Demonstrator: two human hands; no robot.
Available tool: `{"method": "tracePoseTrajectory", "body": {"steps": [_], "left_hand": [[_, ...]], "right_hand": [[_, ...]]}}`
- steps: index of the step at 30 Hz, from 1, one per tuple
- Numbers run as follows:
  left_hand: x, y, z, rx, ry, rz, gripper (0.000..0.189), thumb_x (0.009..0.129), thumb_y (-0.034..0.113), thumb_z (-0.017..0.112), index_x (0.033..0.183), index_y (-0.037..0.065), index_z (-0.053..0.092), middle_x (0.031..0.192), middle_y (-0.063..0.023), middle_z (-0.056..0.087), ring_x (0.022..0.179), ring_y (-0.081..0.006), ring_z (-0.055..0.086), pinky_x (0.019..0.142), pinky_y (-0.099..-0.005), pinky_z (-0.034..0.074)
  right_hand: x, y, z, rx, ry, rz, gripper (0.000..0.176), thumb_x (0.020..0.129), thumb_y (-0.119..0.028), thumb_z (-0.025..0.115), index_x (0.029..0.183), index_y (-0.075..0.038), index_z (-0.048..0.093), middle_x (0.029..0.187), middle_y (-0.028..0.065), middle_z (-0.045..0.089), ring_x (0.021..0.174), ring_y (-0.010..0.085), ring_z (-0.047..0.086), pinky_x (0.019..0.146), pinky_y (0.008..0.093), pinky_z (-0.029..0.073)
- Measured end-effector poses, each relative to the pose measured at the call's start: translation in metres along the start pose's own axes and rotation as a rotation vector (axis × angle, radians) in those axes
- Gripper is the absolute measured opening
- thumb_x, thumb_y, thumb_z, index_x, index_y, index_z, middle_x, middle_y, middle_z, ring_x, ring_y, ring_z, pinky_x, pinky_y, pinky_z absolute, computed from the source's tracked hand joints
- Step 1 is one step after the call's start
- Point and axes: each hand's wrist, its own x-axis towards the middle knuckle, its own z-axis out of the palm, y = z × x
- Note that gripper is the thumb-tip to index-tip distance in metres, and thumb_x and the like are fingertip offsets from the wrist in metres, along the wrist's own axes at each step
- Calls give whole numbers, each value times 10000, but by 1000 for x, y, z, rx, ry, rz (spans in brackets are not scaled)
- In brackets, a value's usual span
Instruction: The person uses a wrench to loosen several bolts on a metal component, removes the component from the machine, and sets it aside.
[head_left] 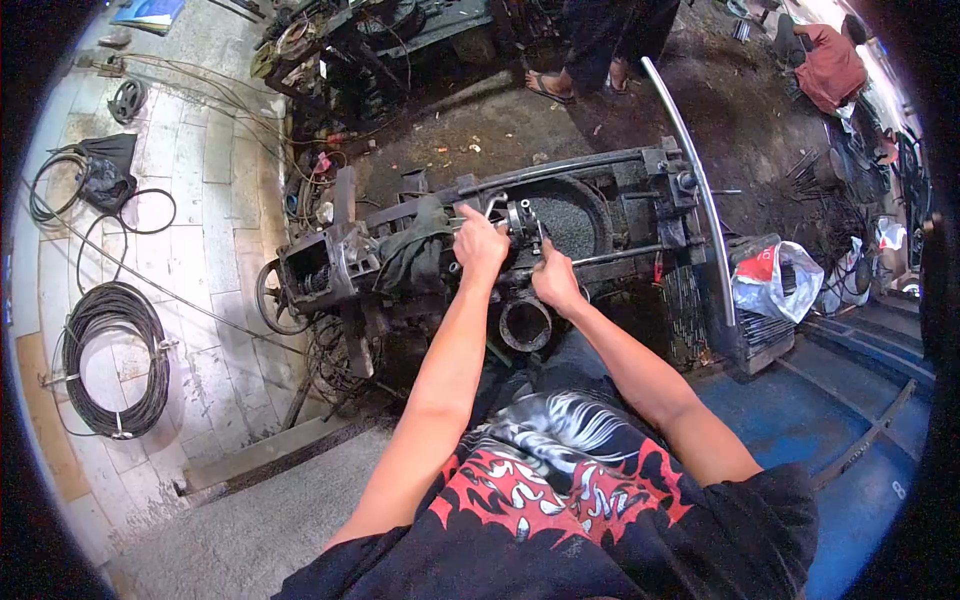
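Note:
A long, greasy lathe-like machine (620,262) lies across the space before me. My left hand (481,246) is closed at its middle, beside a bent shiny metal handle (494,204), with the index finger lying forward. Close to its right is a round metal chuck-like part (519,216). My right hand (556,280) pinches a thin metal bar (542,236) against that part's right side; the bar's lower end is hidden in my fingers. A dark green rag (415,245) drapes over the machine left of my left hand.
Metal chips fill a round tray (600,205) behind my right hand. A long curved metal bar (695,180) leans at the right. A plastic bag (775,280) sits beyond it. Coiled cable (118,358) lies on the left floor. Another person's feet (552,86) stand behind the machine.

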Motion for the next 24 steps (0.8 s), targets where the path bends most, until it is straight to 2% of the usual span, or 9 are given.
{"method": "tracePoseTrajectory", "body": {"steps": [4, 8, 12, 14, 16, 18, 19, 21, 24], "left_hand": [[-19, -1, 0, 42, -72, 36, 835, 793, 315, 744, 1340, -109, 277, 1001, -257, 662, 955, -386, 660, 816, -449, 531], [-2, 2, -3, -74, 23, -52, 819, 808, 338, 721, 1332, -117, 287, 1011, -259, 662, 957, -387, 658, 811, -454, 531], [0, -10, 23, 0, 82, 4, 829, 771, 277, 766, 1315, -119, 281, 961, -261, 669, 925, -389, 665, 798, -450, 537], [-22, -4, 5, -11, -41, 26, 879, 744, 305, 788, 1311, -109, 259, 934, -274, 667, 910, -406, 665, 798, -458, 534], [-22, -8, 10, -74, 1, -20, 883, 766, 337, 767, 1327, -112, 253, 927, -276, 666, 896, -415, 665, 784, -465, 531], [-16, -9, 12, -62, 147, -2, 851, 798, 355, 735, 1337, -115, 275, 931, -275, 667, 892, -418, 664, 773, -468, 529], [-12, -7, 7, -86, 107, -36, 797, 824, 349, 710, 1334, -117, 313, 950, -268, 670, 903, -408, 665, 776, -463, 532], [-7, -4, 1, -39, 83, -15, 800, 824, 349, 711, 1337, -116, 310, 952, -263, 672, 906, -402, 667, 779, -459, 534], [-8, -5, 7, 17, 48, 14, 854, 801, 332, 741, 1355, -112, 266, 958, -257, 675, 916, -387, 671, 792, -452, 537]], "right_hand": [[1, 2, 4, -19, 3, 33, 568, 767, -18, 460, 1331, 51, 468, 981, 383, 596, 1015, 469, 602, 865, 490, 467], [3, 10, 5, -22, 25, -29, 584, 762, -21, 464, 1336, 88, 450, 980, 377, 603, 1004, 453, 617, 868, 477, 470], [2, 5, 3, -14, 28, -25, 585, 764, -21, 464, 1340, 85, 450, 982, 378, 604, 999, 452, 621, 869, 469, 474], [3, 6, 4, -20, 23, -11, 587, 766, -22, 465, 1344, 77, 450, 987, 379, 604, 1003, 452, 621, 870, 469, 475], [5, 3, 2, -29, 26, 0, 589, 768, -23, 467, 1349, 70, 449, 991, 380, 603, 1006, 451, 620, 870, 468, 475], [2, 4, 2, -15, 12, 4, 591, 773, -24, 467, 1359, 54, 446, 979, 379, 607, 1000, 455, 622, 866, 469, 478], [2, 4, 3, -16, 9, 5, 591, 773, -24, 467, 1359, 54, 446, 979, 379, 607, 1000, 455, 622, 866, 469, 478], [2, 6, 5, -15, 46, -41, 590, 763, -29, 483, 1336, 101, 435, 873, 359, 617, 883, 461, 646, 816, 503, 484], [3, 8, 5, -42, 56, -65, 595, 762, -30, 484, 1342, 95, 434, 880, 361, 617, 887, 457, 646, 820, 503, 483]]}}
